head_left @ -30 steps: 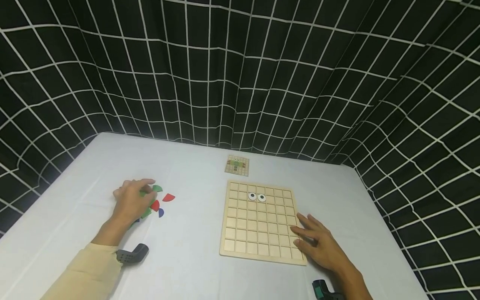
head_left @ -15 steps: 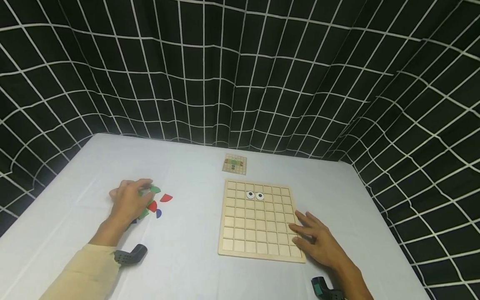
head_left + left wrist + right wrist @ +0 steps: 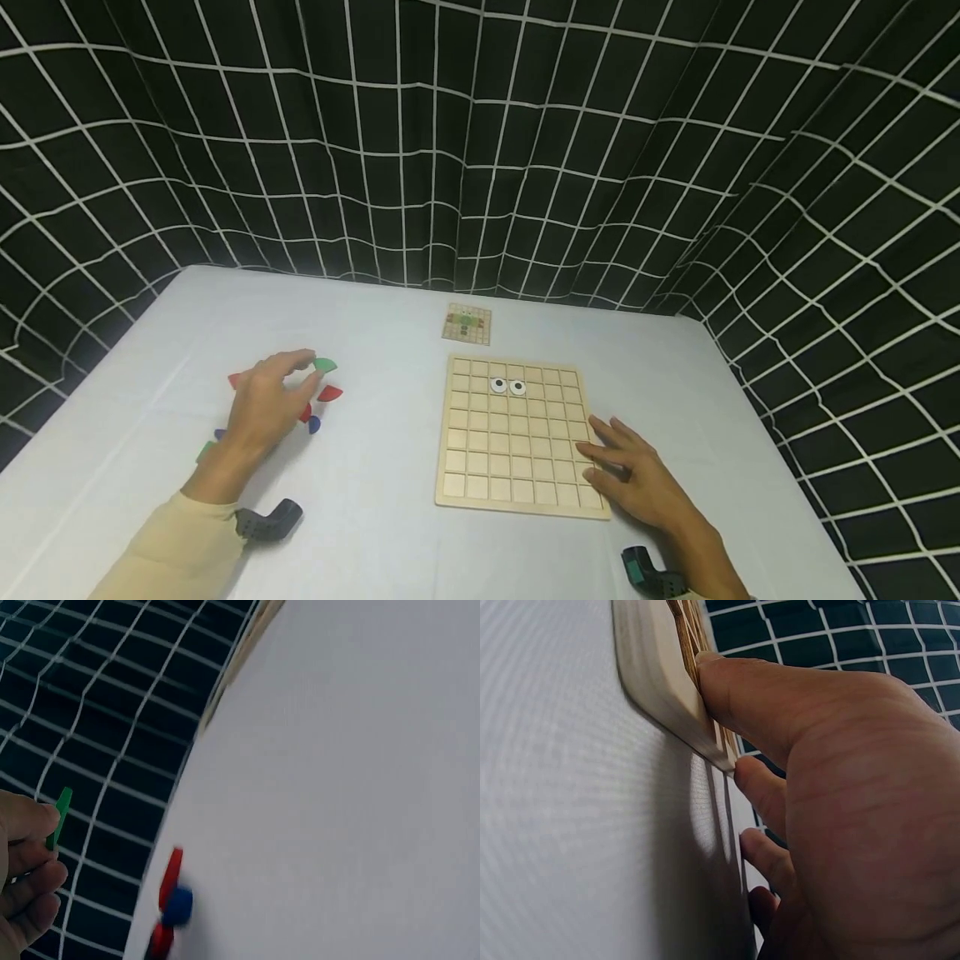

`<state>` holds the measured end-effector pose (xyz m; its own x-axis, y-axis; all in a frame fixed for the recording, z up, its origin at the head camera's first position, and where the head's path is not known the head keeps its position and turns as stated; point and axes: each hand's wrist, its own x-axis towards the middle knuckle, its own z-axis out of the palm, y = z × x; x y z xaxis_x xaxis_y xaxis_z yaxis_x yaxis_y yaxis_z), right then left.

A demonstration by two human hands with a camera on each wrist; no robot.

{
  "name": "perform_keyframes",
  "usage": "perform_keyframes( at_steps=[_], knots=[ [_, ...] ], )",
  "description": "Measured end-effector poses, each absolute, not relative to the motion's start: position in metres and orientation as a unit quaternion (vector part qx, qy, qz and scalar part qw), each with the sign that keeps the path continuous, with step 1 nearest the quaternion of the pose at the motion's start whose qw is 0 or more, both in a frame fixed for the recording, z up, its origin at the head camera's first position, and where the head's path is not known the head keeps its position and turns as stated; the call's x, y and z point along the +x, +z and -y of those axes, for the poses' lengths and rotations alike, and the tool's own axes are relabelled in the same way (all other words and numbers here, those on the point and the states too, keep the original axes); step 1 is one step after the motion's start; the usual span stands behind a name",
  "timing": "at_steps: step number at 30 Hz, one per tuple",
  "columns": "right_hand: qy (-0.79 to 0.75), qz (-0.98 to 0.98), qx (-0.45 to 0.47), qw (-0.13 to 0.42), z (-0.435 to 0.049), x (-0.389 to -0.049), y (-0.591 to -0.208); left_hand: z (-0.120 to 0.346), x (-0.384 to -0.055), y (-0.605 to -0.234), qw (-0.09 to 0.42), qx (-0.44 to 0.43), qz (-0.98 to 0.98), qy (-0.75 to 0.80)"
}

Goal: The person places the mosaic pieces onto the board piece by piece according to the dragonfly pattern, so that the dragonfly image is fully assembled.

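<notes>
- Left hand (image 3: 262, 408): grip pinching a green piece (image 3: 325, 365) above the table (image 3: 360, 517), near a red piece (image 3: 330, 392) and a blue piece (image 3: 314, 425).
- Right hand (image 3: 637, 483): grip loosely spread, touching the right edge of the gridded board (image 3: 502, 454), which bears two eye discs (image 3: 517, 388).

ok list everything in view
held green piece: one, green, left hand
loose green piece: one, green, by left wrist
red pieces: three visible, red, around left hand
blue pieces: two visible, blue, likewise
grid board: one, beige, centre
eye pieces: two, white and black, on board
picture card: one, multicoloured, beyond board
table: one, white, below
curtain: count unclear, black and white, behind
wrist devices: two, dark, wrists
sleeves: two, beige, forearms
left hand: one, bare, over pieces
right hand: one, bare, at board's edge
</notes>
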<state>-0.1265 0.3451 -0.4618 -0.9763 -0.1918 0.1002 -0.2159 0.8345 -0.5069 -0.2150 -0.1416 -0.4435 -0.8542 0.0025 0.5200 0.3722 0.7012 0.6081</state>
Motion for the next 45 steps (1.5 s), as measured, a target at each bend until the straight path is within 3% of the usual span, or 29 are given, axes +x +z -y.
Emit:
perform_keyframes(
  at_steps=[5,8,25,45],
  knots=[
    [0.261,0.959,0.104,0.023,-0.344,-0.124,-0.461,0.121,-0.214,-0.435,0.335,-0.2,0.85,-0.355],
    [0.25,0.963,0.098,0.025,-0.346,-0.12,-0.463,0.103,-0.213,-0.429,0.346,-0.237,0.835,-0.356],
    [0.252,0.963,0.097,0.028,-0.346,-0.125,-0.463,0.028,-0.213,-0.406,0.276,-0.296,0.821,-0.404],
    [0.251,0.962,0.103,0.026,-0.344,-0.128,-0.464,-0.04,-0.221,-0.424,0.165,-0.331,0.82,-0.438]
  ],
)
